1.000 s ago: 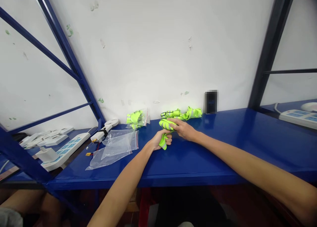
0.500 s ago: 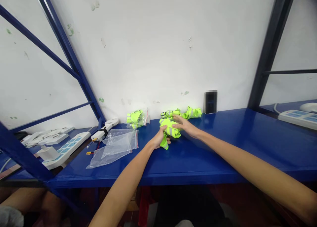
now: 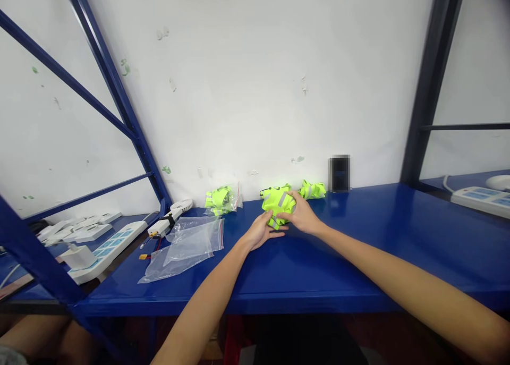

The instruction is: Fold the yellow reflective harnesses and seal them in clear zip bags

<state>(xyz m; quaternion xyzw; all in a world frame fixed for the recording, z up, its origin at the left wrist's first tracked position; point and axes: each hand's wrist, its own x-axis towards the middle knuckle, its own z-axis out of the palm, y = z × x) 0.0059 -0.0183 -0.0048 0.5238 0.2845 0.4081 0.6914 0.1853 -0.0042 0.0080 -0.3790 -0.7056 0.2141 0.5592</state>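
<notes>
A bunched neon-yellow strap bundle (image 3: 279,201) with silver stripes is held just above the blue table (image 3: 319,259). My right hand (image 3: 303,214) grips its right side between thumb and fingers. Under its lower left edge is my left hand (image 3: 261,231), palm up, fingers spread and thumb touching the bundle. Behind, near the wall, another neon bundle (image 3: 313,189) lies to the right; part of what lies behind the held bundle is hidden. A bagged neon bundle (image 3: 220,199) sits to the left, and flat clear zip bags (image 3: 187,248) lie in front of it.
A white fan (image 3: 181,206) and a white device with wires (image 3: 159,227) lie left of the bags. A power strip (image 3: 115,248) is further left, beyond a blue frame post. A dark pixelated object (image 3: 340,173) leans on the wall. Another power strip (image 3: 482,200) is at right.
The held bundle has turned and its hanging end is gathered up. My left hand has opened beneath it, while my right hand has closed on its right side. The view has tilted slightly upward.
</notes>
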